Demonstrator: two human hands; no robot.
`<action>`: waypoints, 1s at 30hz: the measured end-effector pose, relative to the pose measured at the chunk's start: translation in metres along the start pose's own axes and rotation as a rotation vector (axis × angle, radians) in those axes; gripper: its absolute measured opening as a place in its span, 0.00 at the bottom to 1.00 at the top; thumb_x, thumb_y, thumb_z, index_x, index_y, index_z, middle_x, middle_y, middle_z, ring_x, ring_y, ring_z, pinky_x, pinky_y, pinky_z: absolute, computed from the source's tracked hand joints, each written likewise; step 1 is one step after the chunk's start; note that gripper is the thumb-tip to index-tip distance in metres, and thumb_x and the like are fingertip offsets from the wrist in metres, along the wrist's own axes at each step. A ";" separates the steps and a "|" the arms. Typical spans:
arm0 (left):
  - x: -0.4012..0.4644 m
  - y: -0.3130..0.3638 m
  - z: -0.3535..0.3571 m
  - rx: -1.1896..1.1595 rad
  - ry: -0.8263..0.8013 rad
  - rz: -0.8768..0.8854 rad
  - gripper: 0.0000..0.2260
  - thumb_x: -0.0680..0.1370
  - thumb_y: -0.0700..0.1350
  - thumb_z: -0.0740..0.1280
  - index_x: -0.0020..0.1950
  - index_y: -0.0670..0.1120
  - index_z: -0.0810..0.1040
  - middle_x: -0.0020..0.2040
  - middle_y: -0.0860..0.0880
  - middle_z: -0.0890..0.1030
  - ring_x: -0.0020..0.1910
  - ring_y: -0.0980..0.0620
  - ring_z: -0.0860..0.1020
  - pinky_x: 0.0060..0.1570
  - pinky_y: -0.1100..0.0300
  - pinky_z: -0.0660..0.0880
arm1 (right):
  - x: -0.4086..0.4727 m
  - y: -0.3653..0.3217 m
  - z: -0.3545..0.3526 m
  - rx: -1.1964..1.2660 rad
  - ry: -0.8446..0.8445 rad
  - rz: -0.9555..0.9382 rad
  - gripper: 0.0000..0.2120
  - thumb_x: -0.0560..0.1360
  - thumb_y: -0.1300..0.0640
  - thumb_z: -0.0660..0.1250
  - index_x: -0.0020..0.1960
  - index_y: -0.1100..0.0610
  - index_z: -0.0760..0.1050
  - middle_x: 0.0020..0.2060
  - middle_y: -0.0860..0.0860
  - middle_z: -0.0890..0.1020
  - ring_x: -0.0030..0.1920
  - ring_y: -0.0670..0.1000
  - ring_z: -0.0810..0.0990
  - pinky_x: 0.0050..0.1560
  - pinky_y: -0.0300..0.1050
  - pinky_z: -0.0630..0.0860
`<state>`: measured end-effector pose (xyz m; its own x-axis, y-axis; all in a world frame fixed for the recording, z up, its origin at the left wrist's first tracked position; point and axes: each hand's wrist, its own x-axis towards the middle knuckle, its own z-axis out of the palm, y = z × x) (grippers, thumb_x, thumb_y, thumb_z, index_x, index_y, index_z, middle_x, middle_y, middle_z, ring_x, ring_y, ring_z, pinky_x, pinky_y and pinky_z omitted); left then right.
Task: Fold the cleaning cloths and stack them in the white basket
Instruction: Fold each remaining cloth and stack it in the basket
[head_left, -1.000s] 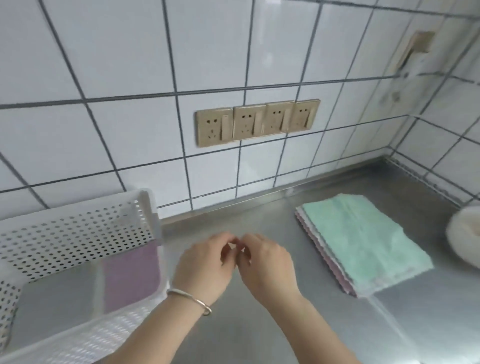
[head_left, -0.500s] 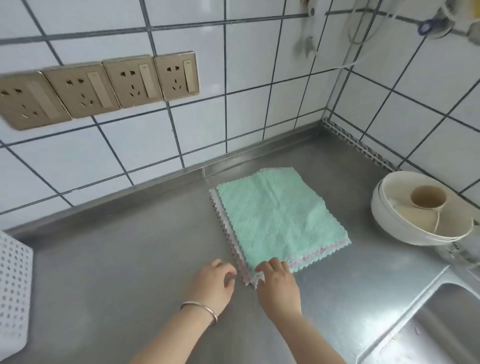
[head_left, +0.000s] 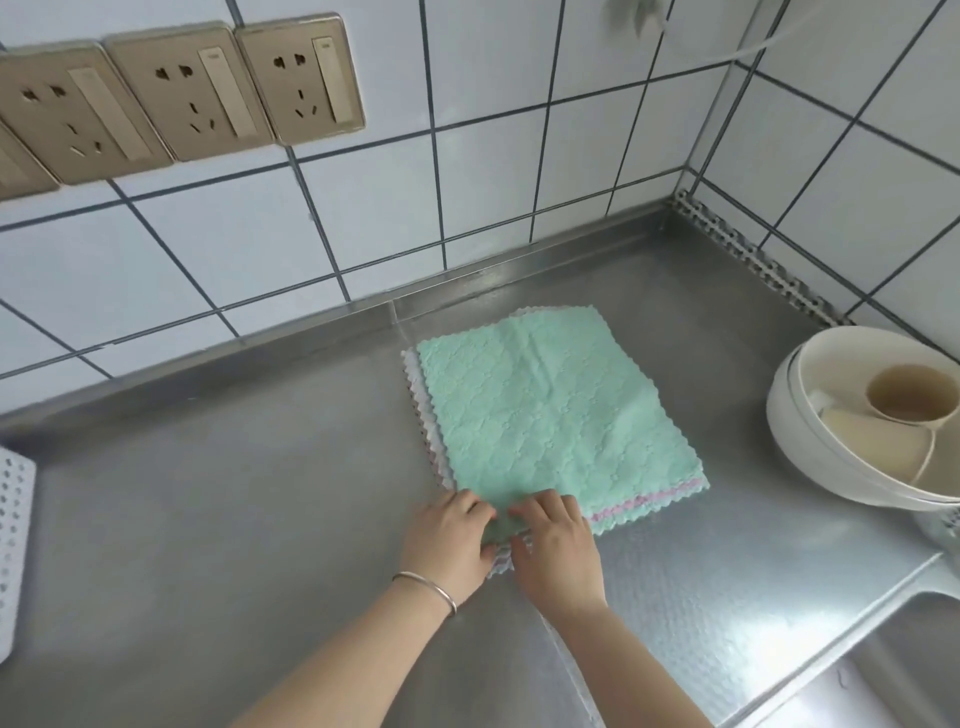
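A flat pile of fleecy cleaning cloths (head_left: 550, 415), a mint-green one on top with pink and white scalloped edges showing below it, lies unfolded on the brushed stainless-steel desk (head_left: 234, 493), near the tiled back wall. Both hands are at the pile's near left corner. The left hand (head_left: 449, 540) and the right hand (head_left: 558, 551) sit close together with fingers curled onto the corner of the top cloth; they appear to pinch or peel that corner, though whether the layers are already separated cannot be told.

As a judgement, the task is at an early point here: no cloth in the pile shows a fold, and the whole pile has yet to go into the white perforated plastic basket (head_left: 15, 545), of which only a sliver shows at the far left edge, well apart from the cloths. What it holds cannot be seen.

Between basket and pile the desk offers a wide bare stretch, good room for folding and carrying across. To the right it is tighter: a round cream-white bowl holding beige cups (head_left: 857, 421) stands near the pile's right side, and the desk drops into a sink at the lower right. The raised steel lip along the wall bounds the far side.
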<state>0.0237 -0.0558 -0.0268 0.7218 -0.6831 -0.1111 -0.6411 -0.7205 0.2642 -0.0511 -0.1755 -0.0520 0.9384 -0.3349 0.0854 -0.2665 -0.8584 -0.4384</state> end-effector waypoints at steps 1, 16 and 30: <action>-0.001 -0.001 0.002 0.021 -0.007 0.030 0.14 0.59 0.52 0.75 0.42 0.53 0.81 0.40 0.55 0.79 0.39 0.53 0.79 0.33 0.62 0.73 | 0.000 0.002 0.000 0.003 -0.005 -0.010 0.17 0.55 0.62 0.77 0.42 0.52 0.78 0.39 0.47 0.77 0.38 0.52 0.78 0.34 0.41 0.76; 0.000 -0.010 -0.003 -0.182 0.209 -0.028 0.05 0.71 0.46 0.63 0.37 0.54 0.77 0.33 0.56 0.79 0.31 0.53 0.78 0.23 0.64 0.70 | 0.014 0.001 -0.013 -0.090 0.047 -0.048 0.12 0.56 0.57 0.80 0.35 0.50 0.79 0.33 0.47 0.77 0.33 0.53 0.76 0.30 0.43 0.70; -0.048 -0.055 -0.153 -0.422 0.646 -0.225 0.19 0.74 0.55 0.54 0.51 0.48 0.80 0.42 0.47 0.84 0.41 0.44 0.80 0.39 0.56 0.72 | 0.065 0.000 -0.139 -0.145 0.362 -0.067 0.14 0.71 0.53 0.58 0.40 0.57 0.82 0.34 0.53 0.83 0.37 0.58 0.80 0.43 0.48 0.65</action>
<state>0.0642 0.0349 0.1106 0.9129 -0.2294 0.3377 -0.4030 -0.6383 0.6559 -0.0211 -0.2515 0.0779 0.8233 -0.3691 0.4311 -0.2598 -0.9205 -0.2920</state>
